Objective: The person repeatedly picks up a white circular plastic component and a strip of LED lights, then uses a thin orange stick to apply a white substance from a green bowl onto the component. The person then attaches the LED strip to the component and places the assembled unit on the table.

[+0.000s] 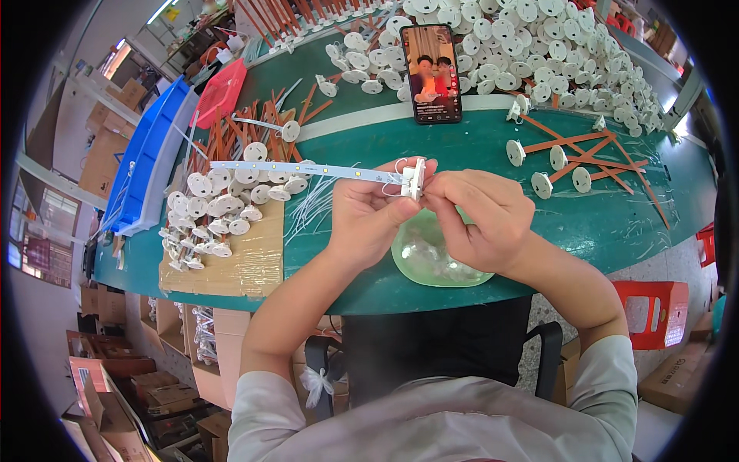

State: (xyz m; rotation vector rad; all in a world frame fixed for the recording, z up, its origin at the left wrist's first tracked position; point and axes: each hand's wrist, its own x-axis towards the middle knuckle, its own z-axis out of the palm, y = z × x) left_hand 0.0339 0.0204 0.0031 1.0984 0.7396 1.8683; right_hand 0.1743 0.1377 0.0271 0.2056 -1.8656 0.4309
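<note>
The left hand (368, 219) is pinching a small white plastic end cap (416, 179) between thumb and fingertips, holding it just above the near edge of the green round table (493, 138); the right hand (479, 218) is meeting it from the other side, its fingertips closed on the cap's right face and on the thin white wires (399, 171) looping off its top; both hands are grasping, neither is slack. From the cap a long narrow white light strip with small yellow dots (300, 168) is running out to the person's left, its long axis lying nearly level across the table and passing over a heap of white round caps on short stems (219, 208) on a sheet of brown cardboard (246, 266); so the strip is trailing away from the left hand's side, while the right hand is working at the free end. A clear plastic dish (431, 258) is sitting under the hands; a smartphone with a lit screen (430, 73) is lying well beyond them.
</note>
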